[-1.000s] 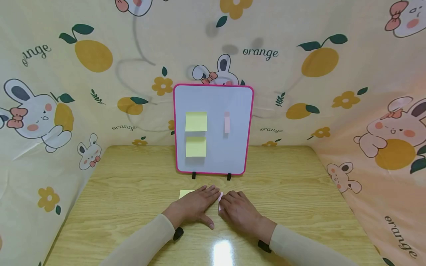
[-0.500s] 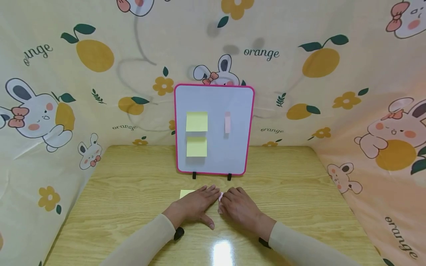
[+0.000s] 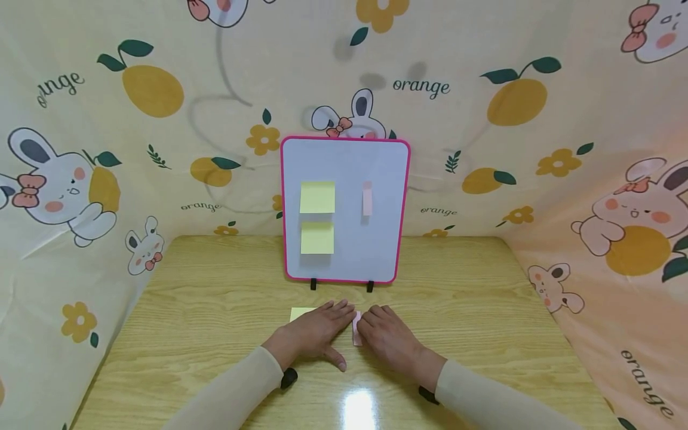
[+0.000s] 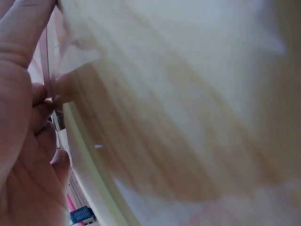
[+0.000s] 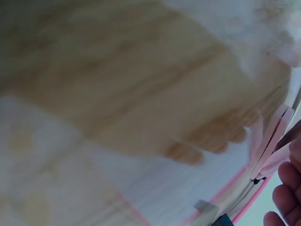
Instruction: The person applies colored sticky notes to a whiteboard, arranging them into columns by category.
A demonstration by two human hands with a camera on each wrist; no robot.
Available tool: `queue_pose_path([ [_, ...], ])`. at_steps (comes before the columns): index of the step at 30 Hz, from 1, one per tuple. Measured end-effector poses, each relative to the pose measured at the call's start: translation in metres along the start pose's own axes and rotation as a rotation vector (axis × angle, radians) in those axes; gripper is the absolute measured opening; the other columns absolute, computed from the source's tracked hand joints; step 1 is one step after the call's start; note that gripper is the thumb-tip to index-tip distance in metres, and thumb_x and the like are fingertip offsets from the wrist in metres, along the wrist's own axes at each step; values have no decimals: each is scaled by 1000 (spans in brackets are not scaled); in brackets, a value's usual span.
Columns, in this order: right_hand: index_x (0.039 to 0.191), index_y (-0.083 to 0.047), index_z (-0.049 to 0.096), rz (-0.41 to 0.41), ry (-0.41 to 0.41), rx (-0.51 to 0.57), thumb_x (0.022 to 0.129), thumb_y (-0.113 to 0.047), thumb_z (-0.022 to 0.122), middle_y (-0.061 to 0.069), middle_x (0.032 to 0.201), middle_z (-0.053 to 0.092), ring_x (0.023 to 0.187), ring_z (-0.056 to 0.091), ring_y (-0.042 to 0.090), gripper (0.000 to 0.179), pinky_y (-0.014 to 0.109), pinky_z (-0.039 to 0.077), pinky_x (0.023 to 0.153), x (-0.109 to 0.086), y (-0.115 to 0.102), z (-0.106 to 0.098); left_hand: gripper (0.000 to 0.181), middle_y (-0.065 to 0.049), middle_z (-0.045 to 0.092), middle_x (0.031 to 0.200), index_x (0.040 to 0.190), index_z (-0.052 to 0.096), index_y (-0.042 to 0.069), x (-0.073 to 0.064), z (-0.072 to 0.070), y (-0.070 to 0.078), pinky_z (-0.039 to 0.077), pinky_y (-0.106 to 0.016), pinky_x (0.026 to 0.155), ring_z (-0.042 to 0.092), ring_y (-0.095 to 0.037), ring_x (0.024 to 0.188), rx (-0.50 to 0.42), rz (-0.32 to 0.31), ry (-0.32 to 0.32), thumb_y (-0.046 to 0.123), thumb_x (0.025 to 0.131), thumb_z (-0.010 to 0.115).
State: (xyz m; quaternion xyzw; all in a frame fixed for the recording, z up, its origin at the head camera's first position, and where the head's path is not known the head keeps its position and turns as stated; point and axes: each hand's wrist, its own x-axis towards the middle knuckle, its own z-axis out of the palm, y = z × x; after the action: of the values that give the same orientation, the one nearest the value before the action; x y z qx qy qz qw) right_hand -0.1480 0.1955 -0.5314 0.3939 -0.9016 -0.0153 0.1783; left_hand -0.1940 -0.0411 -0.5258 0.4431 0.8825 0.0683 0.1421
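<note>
On the table, a narrow pink sticky note pad (image 3: 357, 332) lies between the two hands. My left hand (image 3: 317, 329) lies with straight fingers over a yellow sticky note pad (image 3: 302, 313), its fingertips beside the pink pad. The yellow pad's edge (image 4: 89, 155) also shows in the left wrist view. My right hand (image 3: 389, 339) has curled fingers at the pink pad's right side. In the right wrist view, a pink slip (image 5: 277, 159) stands lifted off the pink pad (image 5: 272, 141) by the right fingers (image 5: 286, 193). The exact pinch is hidden.
Behind the hands a whiteboard (image 3: 349, 257) with a pink frame stands on black feet (image 3: 370, 286). Two yellow sticky notes (image 3: 317, 197) are on its left and one narrow pink note (image 3: 367, 202) on its right. A patterned cloth (image 3: 430, 36) surrounds the table (image 3: 215, 286).
My right hand has shifted slightly up and right at the pink pad, and more of the pad's front end shows. The left hand stays in place.
</note>
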Motion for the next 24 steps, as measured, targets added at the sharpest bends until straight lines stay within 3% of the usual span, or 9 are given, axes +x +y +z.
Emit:
queue_pose_path([
  [7,93,-13,55,14,13,-45,96,-19,74,-1,91,58,91,54,18,21,31,50,79,3,0,5,118,-3,24,176,168,27,13,1,1,0,15,-38,135,15,-20,165,-7,-4,-2,78,80,70],
  [15,92,-14,54,26,2,-42,96,-20,75,-2,89,57,88,52,17,22,30,48,77,3,0,5,119,-6,23,176,169,25,11,-2,1,2,15,-39,135,15,-22,165,25,-1,18,79,81,68],
  [20,93,-15,54,38,-4,-23,95,-17,76,-3,90,57,89,51,17,23,30,47,77,3,-1,4,113,-9,25,175,167,27,7,-10,0,3,17,-40,135,18,-24,164,33,23,65,75,85,67],
  [24,97,-14,58,54,-15,4,99,-16,71,-3,91,58,89,51,17,14,30,47,76,3,0,4,99,-11,33,172,164,35,5,-23,-1,7,19,-41,134,23,-26,163,21,62,96,66,92,66],
])
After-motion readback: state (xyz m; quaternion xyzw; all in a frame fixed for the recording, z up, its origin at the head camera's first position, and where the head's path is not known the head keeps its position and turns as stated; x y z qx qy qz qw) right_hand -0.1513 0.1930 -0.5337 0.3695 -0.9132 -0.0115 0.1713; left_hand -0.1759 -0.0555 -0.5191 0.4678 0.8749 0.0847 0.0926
